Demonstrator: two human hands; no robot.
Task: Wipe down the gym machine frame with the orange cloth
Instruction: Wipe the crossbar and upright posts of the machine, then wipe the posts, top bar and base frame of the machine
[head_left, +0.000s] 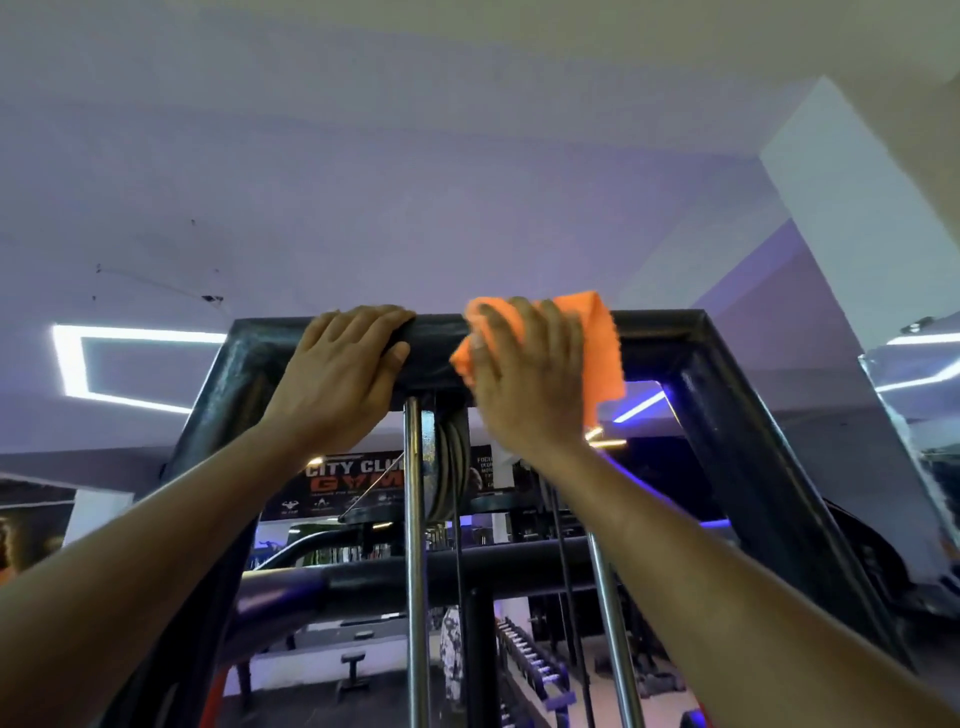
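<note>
The black gym machine frame (665, 332) rises in front of me, its top crossbar running across the middle of the view. My right hand (524, 374) presses the orange cloth (597, 338) flat against that crossbar, right of centre, and the cloth drapes down over the bar's front. My left hand (343, 369) grips the same crossbar just to the left, fingers curled over its top and thumb on the front face. Both arms reach up from below.
Two chrome guide rods (415, 571) and a pulley with a cable (447, 467) hang under the crossbar. A lower black crossbar (467, 569) spans the frame. Behind are a gym banner (353, 483), dumbbell racks and a bench. The frame's slanted side posts (769, 467) flank my arms.
</note>
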